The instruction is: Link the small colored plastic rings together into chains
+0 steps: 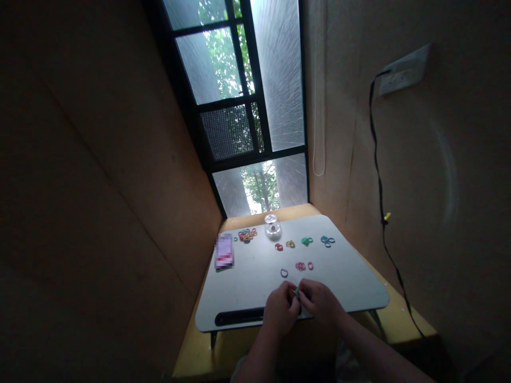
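Pinched in the narrow grip of the left hand (pixel 281 309) and right hand (pixel 320 301) at the near side of the table (pixel 247 284), the green band (pixel 297 292) looks light, soft and stretchy, probably best held by fingertips at opposite edges.

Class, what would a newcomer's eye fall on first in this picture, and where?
The bright window beyond the white table stands out first. Next come small coloured rings, grouped on that table, then the left hand and right hand near its front edge, meeting around a small greenish piece.
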`<state>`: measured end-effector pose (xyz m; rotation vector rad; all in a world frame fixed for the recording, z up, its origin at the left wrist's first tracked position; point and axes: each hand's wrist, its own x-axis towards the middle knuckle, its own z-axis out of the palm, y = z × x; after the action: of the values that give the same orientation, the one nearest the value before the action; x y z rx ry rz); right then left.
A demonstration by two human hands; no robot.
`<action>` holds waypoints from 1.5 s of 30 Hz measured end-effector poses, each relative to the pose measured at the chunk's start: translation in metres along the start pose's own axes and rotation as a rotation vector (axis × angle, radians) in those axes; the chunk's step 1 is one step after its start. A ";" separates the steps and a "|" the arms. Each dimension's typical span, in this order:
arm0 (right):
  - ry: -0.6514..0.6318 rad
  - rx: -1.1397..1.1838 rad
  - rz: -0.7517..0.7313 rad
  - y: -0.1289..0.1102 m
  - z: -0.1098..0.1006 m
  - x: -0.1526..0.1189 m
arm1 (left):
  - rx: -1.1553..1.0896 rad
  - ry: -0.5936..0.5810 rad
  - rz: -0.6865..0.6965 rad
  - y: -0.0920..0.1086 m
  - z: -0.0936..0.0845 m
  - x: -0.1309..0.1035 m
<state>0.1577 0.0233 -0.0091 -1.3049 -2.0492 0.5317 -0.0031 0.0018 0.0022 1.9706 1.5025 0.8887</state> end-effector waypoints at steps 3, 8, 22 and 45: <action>-0.002 0.000 0.003 0.001 0.001 -0.001 | 0.010 0.008 0.004 -0.001 0.001 0.000; 0.014 -0.007 -0.010 0.002 0.002 -0.001 | 0.009 0.008 0.007 -0.002 0.002 0.000; 0.014 -0.013 -0.006 0.001 0.001 -0.001 | 0.024 0.003 -0.004 0.001 0.002 -0.001; 0.023 -0.015 -0.015 0.002 0.002 -0.002 | 0.052 0.009 0.001 0.000 0.003 0.000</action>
<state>0.1585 0.0227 -0.0125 -1.2976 -2.0462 0.4928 -0.0008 0.0016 0.0007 2.0073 1.5444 0.8686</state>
